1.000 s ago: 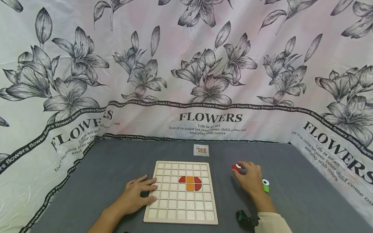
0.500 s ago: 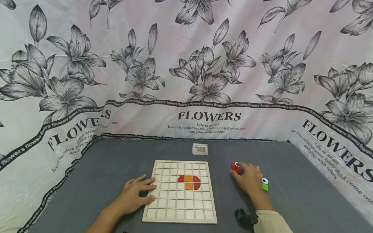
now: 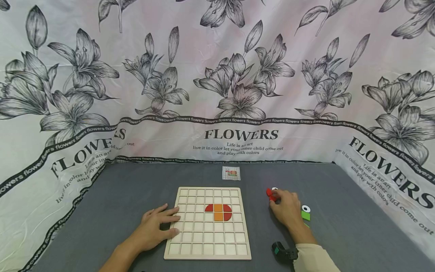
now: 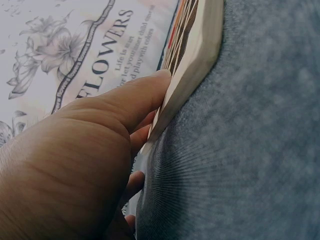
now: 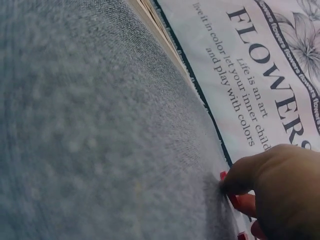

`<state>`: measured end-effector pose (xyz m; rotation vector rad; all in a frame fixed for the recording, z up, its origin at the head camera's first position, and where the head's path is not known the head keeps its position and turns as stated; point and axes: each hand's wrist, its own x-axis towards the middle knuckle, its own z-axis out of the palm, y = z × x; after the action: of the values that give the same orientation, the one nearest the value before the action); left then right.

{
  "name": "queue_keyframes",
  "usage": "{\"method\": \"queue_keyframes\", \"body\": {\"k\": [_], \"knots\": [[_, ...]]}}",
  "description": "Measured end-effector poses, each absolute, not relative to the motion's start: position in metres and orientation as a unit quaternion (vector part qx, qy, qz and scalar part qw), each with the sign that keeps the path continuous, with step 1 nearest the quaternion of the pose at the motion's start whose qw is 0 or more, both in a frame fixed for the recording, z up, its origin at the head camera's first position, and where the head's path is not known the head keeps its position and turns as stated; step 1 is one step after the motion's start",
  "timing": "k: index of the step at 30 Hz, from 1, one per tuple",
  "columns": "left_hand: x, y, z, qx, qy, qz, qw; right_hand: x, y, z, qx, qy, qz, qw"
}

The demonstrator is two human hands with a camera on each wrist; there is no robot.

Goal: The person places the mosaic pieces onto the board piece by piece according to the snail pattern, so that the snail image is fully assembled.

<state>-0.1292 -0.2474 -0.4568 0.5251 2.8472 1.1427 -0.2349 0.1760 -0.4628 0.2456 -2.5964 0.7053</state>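
Head view first: your right hand (image 3: pixel 287 207) is down on the grey felt (image 3: pixel 136 189), well to the right of the wooden grid board (image 3: pixel 207 249), and its fingertips are pinching a small red piece (image 3: pixel 270 193) at the far left tip of the hand. Right wrist view backs that up: the fingers (image 5: pixel 250 172) curl tightly onto the red piece (image 5: pixel 231 199), which sits low against the felt (image 5: pixel 100 125), though you can't tell from here whether it's touching the cloth or lifted just off it. Just behind your fingertips there's a sliver of a white piece (image 3: pixel 275 188), mostly hidden. Off to the right of your hand lies a green piece with a black-and-white eye (image 3: pixel 305 212), close to the back of your hand but not touching it. Now your left hand (image 3: pixel 157 226): it lies flat, fingers straight and spread, resting over the board's left edge and onto the first cells. Left wrist view shows the same, your left hand (image 4: pixel 75 165) laid against the board (image 4: pixel 200 45) at its rim, gripping nothing. On the board itself, a cluster of red and orange tiles (image 3: pixel 219 212) fills four cells right of centre, well apart from both hands. Beyond the board, near the flower-printed backdrop (image 3: pixel 217 75), a small pattern card (image 3: pixel 231 173) lies flat.
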Motion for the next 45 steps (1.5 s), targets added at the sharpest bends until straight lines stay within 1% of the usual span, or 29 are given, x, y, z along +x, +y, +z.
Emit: {"method": "queue_keyframes", "body": {"k": [8, 13, 18, 25, 32, 40, 45], "knots": [[-0.129, -0.247, -0.456, 0.170, 0.912, 0.374, 0.014, -0.233, 0.167, -0.459, 0.152, -0.904, 0.298, 0.267], [-0.128, -0.247, -0.456, 0.168, 0.911, 0.376, 0.011, -0.228, 0.156, -0.450, 0.202, -0.877, 0.318, 0.298], [-0.127, -0.247, -0.455, 0.169, 0.910, 0.379, 0.011, -0.224, 0.146, -0.441, 0.235, -0.858, 0.328, 0.317], [-0.127, -0.247, -0.456, 0.170, 0.910, 0.379, 0.011, -0.219, 0.139, -0.431, 0.262, -0.845, 0.337, 0.322], [-0.128, -0.246, -0.456, 0.171, 0.910, 0.376, 0.010, -0.207, 0.129, -0.414, 0.276, -0.840, 0.356, 0.303], [-0.127, -0.244, -0.455, 0.177, 0.909, 0.378, 0.005, -0.195, 0.111, -0.397, 0.341, -0.794, 0.390, 0.318], [-0.127, -0.246, -0.456, 0.174, 0.912, 0.372, -0.002, -0.189, 0.093, -0.388, 0.372, -0.776, 0.403, 0.310]]}}
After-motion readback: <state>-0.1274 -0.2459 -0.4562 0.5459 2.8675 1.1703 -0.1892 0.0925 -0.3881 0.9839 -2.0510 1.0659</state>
